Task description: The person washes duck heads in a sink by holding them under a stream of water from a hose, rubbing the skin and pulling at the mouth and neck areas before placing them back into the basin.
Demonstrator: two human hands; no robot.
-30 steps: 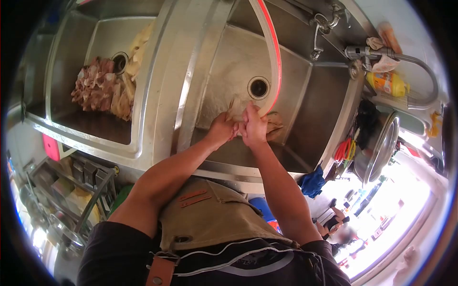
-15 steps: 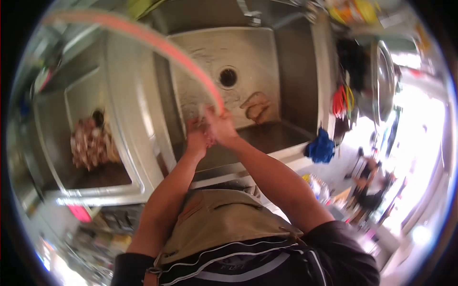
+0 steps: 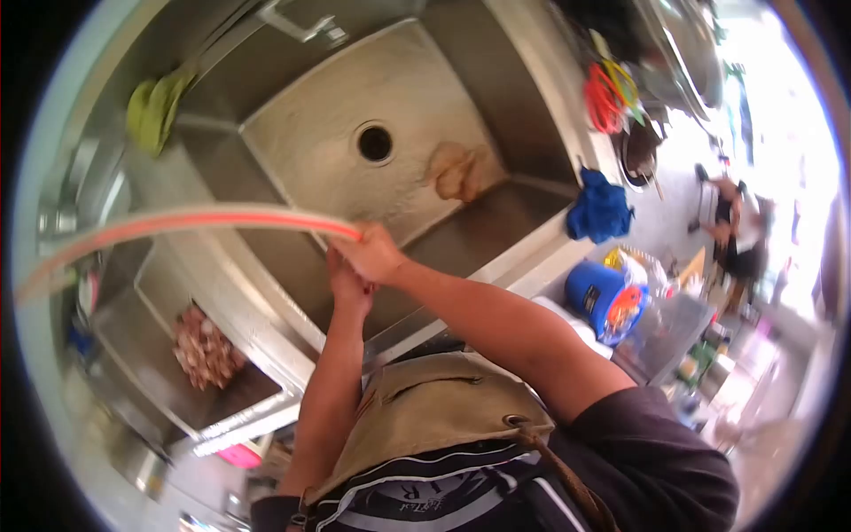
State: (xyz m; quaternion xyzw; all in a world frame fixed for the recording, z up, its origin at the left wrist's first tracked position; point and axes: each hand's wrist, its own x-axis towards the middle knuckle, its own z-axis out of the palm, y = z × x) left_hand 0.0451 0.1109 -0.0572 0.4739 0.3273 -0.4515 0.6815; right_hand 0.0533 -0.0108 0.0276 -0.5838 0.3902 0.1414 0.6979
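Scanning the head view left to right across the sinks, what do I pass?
Yellow-green cloth, pink meat pile, right hand gripping the orange hose, pale meat piece, blue cloth.

Left hand (image 3: 349, 285) just beneath right hand (image 3: 377, 255), right fingers (image 3: 363, 244) curled closed.

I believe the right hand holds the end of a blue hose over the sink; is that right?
Not quite: the hose is pale with a red stripe, not blue. The head view shows the right hand holding its end over the sink.
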